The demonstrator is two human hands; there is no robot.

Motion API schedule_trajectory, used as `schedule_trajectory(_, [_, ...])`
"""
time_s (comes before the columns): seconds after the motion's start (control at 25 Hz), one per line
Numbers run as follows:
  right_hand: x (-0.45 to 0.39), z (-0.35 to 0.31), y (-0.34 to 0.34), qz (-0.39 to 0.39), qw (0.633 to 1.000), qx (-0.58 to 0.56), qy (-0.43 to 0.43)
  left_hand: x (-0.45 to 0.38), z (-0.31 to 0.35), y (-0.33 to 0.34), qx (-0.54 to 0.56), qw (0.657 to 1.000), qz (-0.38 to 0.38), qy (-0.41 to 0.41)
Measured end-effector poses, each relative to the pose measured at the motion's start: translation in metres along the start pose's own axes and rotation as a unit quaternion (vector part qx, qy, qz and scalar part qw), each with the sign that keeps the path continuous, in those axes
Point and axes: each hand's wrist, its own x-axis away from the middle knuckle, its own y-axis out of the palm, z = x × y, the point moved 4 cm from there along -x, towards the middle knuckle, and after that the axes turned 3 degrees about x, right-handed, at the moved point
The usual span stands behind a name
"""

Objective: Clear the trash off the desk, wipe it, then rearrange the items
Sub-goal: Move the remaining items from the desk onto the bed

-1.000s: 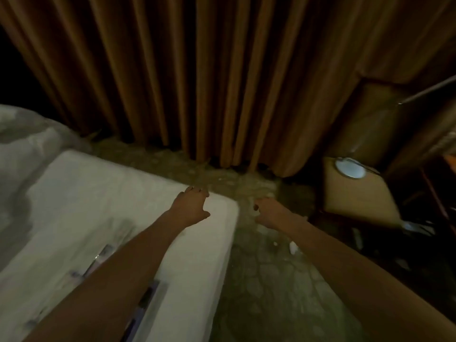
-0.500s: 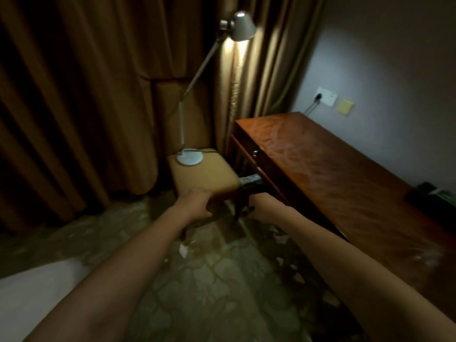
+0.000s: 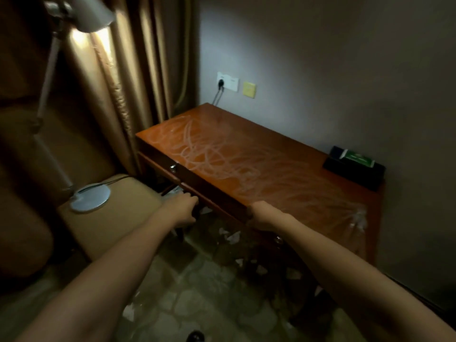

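The red-brown wooden desk (image 3: 246, 154) stands against the wall, its top covered in pale wipe streaks. A black tissue box (image 3: 354, 166) sits at its back right corner. A small crumpled clear scrap (image 3: 357, 218) lies near the desk's right front. My left hand (image 3: 182, 208) hangs in front of the desk's front edge, beside the stool, fingers loosely curled and holding nothing. My right hand (image 3: 264, 214) is at the desk's front edge, fingers bent downward, with nothing visible in it.
A desk lamp's round base (image 3: 90, 198) rests on a tan padded stool (image 3: 118, 225) left of the desk, its lit head (image 3: 84, 13) high up. Brown curtains (image 3: 138, 70) hang behind. Paper scraps (image 3: 233, 236) litter the floor under the desk. A wall socket (image 3: 227, 81) holds a plug.
The view has swung right from a white bed and curtains to the stool and then the desk. Both hands stay stretched out front, holding nothing.
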Motion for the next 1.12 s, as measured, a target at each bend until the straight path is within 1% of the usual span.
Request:
schedule_trajectory(0.12, [-0.023,0.054,-0.024,0.029,0.996,-0.027,0.082,-0.074,0.016,-0.020,-0.021,0.998,-0.014,0.063])
schedule_trajectory(0.2, [-0.022,0.091,-0.031,0.050,0.987,-0.064,0.140,-0.119,0.042,-0.031,-0.031,0.992,-0.035,0.120])
schedule_trajectory(0.32, [-0.007,0.153,-0.021,0.037,0.971,-0.088,0.220,-0.178,0.104,-0.039,-0.049,0.980,-0.031,0.192])
schedule_trajectory(0.4, [0.003,0.200,-0.015,0.025,0.960,-0.106,0.258,-0.212,0.155,-0.037,-0.048,0.975,-0.028,0.217])
schedule_trajectory(0.48, [0.009,0.246,-0.007,0.010,0.946,-0.131,0.295,-0.237,0.202,-0.030,-0.043,0.970,-0.043,0.234])
schedule_trajectory(0.6, [0.004,0.318,-0.003,0.023,0.934,-0.153,0.323,-0.284,0.268,-0.020,-0.054,0.960,-0.048,0.270])
schedule_trajectory(0.68, [-0.003,0.358,-0.009,0.040,0.923,-0.180,0.338,-0.311,0.299,-0.025,-0.039,0.961,-0.045,0.270])
schedule_trajectory(0.72, [-0.010,0.391,-0.014,0.048,0.916,-0.194,0.347,-0.335,0.324,-0.029,-0.034,0.962,-0.043,0.268])
schedule_trajectory(0.76, [-0.014,0.402,-0.017,0.055,0.914,-0.203,0.347,-0.342,0.331,-0.033,-0.029,0.963,-0.038,0.266])
schedule_trajectory(0.84, [-0.023,0.445,-0.028,0.075,0.906,-0.225,0.351,-0.372,0.365,-0.042,-0.025,0.963,-0.027,0.265])
schedule_trajectory(0.92, [-0.033,0.475,-0.036,0.085,0.893,-0.262,0.356,-0.396,0.388,-0.049,-0.029,0.963,-0.022,0.267])
schedule_trajectory(1.04, [-0.046,0.507,-0.039,0.088,0.885,-0.293,0.352,-0.432,0.416,-0.060,-0.036,0.964,-0.018,0.264])
schedule_trajectory(1.12, [-0.054,0.528,-0.041,0.100,0.870,-0.322,0.360,-0.453,0.433,-0.067,-0.022,0.966,-0.016,0.256])
